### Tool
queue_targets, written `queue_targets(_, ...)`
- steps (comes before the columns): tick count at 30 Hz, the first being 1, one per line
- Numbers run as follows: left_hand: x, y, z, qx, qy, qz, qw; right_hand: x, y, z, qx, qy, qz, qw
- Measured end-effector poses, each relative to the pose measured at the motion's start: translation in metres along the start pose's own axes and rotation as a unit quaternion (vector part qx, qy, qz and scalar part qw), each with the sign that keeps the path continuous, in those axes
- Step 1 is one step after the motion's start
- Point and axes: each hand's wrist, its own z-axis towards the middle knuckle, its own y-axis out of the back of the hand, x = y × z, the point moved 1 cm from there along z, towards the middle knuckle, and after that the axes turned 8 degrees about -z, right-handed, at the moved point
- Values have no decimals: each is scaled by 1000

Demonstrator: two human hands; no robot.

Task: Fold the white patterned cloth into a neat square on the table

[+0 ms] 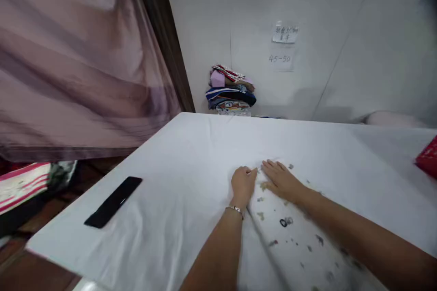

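A white cloth with small scattered prints (pixel 297 236) lies on the white-covered table (pixel 164 159), running toward me at the lower right. My left hand (pixel 243 183), with a bracelet at the wrist, is closed at the cloth's far left corner, thumb and fingers pinching its edge. My right hand (pixel 278 178) lies flat on the cloth's far end, fingers stretched out and just right of the left hand. Part of the printed cloth is hidden under my right forearm.
A black flat slab (pixel 114 202) lies near the table's left edge. Folded fabrics (pixel 231 91) are stacked beyond the far edge, by the wall with paper notes (pixel 285 34). A pink curtain (pixel 75 63) hangs at left; a red item (pixel 428 158) sits at far right.
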Motion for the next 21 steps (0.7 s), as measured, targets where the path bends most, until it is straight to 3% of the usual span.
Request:
queue_targets(5,-1,0,0,-1,0,-13,1000,-31,-6,1,-15,-46,-2,999)
queue_targets(21,6,6,3,20,-6,-55,998,-29,1,4,38,-82,24,996)
